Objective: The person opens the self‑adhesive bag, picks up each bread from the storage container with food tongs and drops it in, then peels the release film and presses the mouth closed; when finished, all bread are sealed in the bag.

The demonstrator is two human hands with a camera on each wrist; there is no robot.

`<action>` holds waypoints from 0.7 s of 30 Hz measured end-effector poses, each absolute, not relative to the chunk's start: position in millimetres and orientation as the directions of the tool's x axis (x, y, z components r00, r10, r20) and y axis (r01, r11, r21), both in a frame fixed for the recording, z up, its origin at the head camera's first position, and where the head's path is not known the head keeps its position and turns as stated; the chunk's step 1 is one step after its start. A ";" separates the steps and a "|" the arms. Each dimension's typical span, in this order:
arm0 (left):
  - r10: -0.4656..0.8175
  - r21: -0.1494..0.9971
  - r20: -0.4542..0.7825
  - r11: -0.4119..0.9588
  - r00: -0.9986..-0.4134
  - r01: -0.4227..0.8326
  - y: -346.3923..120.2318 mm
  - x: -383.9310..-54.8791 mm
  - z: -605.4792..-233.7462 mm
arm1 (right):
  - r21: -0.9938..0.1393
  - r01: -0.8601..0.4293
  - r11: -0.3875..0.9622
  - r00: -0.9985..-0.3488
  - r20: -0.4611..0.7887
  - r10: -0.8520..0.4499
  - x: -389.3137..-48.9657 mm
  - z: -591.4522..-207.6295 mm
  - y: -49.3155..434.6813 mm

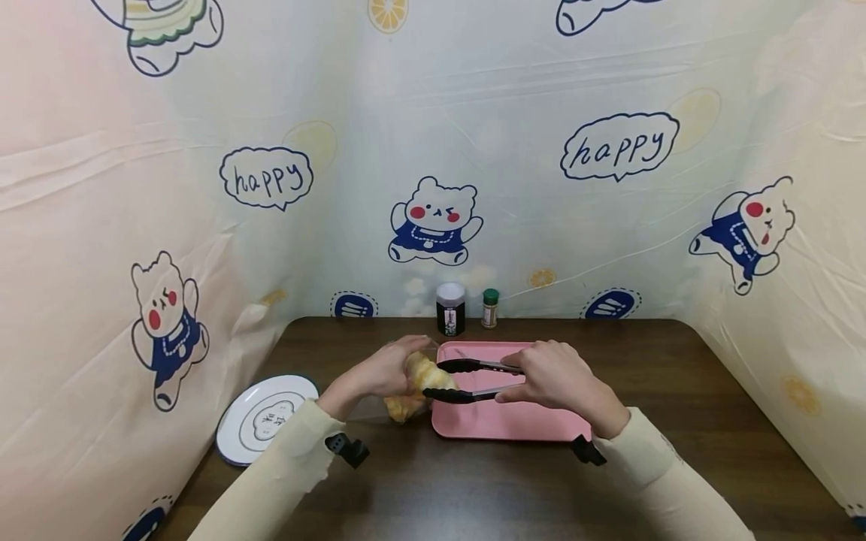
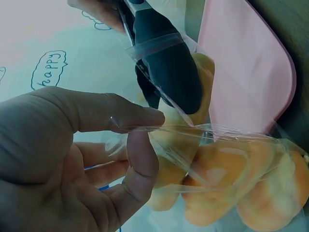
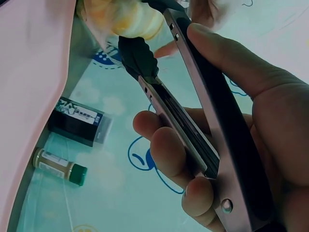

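Left grip: left hand point(image 1: 392, 370) pinching the film of the clear bag point(image 2: 231, 129) between thumb and forefinger.
Right grip: right hand point(image 1: 558, 376) wrapped round the tongs point(image 1: 449, 396), thumb on one arm, fingers on the other.
Bread roll: point(image 1: 428, 373) between the tongs' black heads, at the tray's left edge in head view.
Pink tray: point(image 1: 514, 427) right hand above it; left edge just beside the bag; the tabletop point(image 1: 683, 383) extends from its right side to the right edge.
Front room: tabletop stretches between the forearms, from tray toward the wearer.
Plate: point(image 1: 233, 424) by the tabletop's left edge, left forearm close alongside.
Back edge: black jar point(image 1: 450, 312) and green-capped bottle point(image 1: 490, 309) stand behind the tray, apart from each other.
Left wrist view only: bag film crossing the tongs' heads; more rolls point(image 2: 217, 186) distinguishable lower in the bag, side by side.
Right wrist view only: tongs' rivet and the fingers curled under the lower arm; bottle label visible, print too small to read.
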State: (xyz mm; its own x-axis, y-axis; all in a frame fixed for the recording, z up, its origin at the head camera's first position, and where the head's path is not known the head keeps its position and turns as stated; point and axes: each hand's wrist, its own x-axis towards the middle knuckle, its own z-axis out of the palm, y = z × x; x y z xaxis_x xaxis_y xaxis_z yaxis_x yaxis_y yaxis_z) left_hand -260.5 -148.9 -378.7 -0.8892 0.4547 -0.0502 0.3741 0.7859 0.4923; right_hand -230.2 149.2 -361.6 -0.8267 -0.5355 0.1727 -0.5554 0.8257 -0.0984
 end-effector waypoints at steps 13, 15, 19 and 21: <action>0.471 0.470 -0.053 0.790 -0.881 0.394 -144.1 -258.5 -378.4 | -0.063 -0.529 0.846 -0.838 0.199 -0.509 -229.6 -359.3 145.6; 0.473 0.469 -0.055 0.790 -0.879 0.396 -144.1 -257.8 -378.1 | -0.082 -0.508 0.857 -0.854 0.177 -0.489 -230.0 -359.6 144.7; 0.482 0.476 -0.053 0.782 -0.875 0.402 -144.8 -257.4 -378.0 | -0.097 -0.487 0.868 -0.870 0.135 -0.474 -230.4 -359.1 143.1; 0.474 0.482 -0.052 0.783 -0.879 0.393 -145.3 -257.5 -378.3 | -0.092 -0.499 0.862 -0.864 0.137 -0.485 -230.4 -358.0 143.5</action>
State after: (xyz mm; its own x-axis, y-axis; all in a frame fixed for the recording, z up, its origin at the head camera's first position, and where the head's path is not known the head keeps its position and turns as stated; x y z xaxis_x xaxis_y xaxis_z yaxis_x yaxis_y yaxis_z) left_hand -257.5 -145.3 -378.3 -0.8792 0.4736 -0.0515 0.3934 0.7828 0.4822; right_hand -230.4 143.5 -358.0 -0.8637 -0.4852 0.1365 -0.4987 0.8618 -0.0923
